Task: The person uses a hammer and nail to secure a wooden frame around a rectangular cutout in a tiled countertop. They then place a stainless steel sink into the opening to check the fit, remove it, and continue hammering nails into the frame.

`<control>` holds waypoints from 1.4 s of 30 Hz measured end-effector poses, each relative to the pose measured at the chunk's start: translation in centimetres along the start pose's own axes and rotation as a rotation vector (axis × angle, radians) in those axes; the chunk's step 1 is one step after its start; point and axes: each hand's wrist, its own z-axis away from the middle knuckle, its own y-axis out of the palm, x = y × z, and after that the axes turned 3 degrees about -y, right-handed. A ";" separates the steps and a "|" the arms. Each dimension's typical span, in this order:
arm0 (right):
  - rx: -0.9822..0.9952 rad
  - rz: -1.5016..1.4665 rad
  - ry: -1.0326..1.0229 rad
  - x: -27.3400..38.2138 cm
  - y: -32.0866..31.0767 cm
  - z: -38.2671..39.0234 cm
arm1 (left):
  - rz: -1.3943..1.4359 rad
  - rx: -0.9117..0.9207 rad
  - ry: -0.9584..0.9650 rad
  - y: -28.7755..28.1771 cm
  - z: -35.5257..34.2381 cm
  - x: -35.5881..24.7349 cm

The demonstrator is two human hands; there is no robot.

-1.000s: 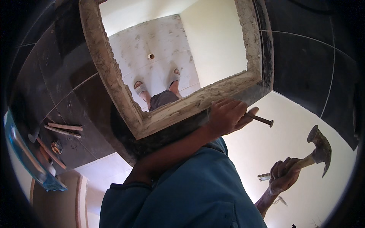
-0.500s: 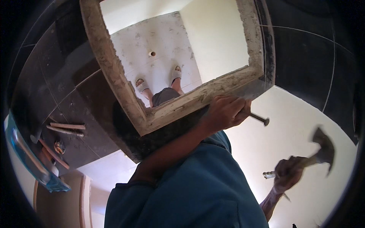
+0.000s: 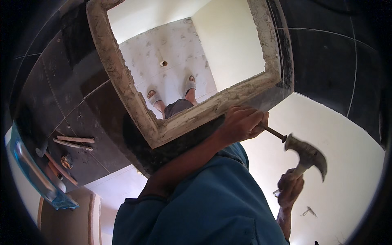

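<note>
1. Evidently, hammer-on-chisel work is the step in hand: at the near edge of the pale-rimmed opening (image 3: pixel 220 105), the left hand (image 3: pixel 243 123) is closed round a metal chisel (image 3: pixel 274 133), whose struck end points out to the opening's right.
2. Below the opening's right corner, the right hand (image 3: pixel 290 188) has its fingers wrapped round the handle of a claw hammer (image 3: pixel 308 154). The hammer's face is at the chisel's struck end; whether the two touch cannot be told. The chisel's tip is hidden by the left hand.
3. Seemingly, another blow calls for a steady chisel, a square hammer face and left fingers well clear of the struck end.
4. Left of the opening, dark tiles (image 3: pixel 98 110) bear two slim sticks (image 3: pixel 75 139), with a wooden-handled tool (image 3: pixel 61 168) and a blue-wrapped bundle (image 3: pixel 36 171) farther out.
5. Far below, seen through the opening, sandalled feet (image 3: pixel 190 85) stand on a pale floor (image 3: pixel 179 49), near a small pipe stub (image 3: pixel 163 63).
</note>
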 end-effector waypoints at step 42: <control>-0.318 -0.550 0.110 1.3 -1.3 -2.5 | -0.254 0.032 -0.090 -0.6 0.6 -1.6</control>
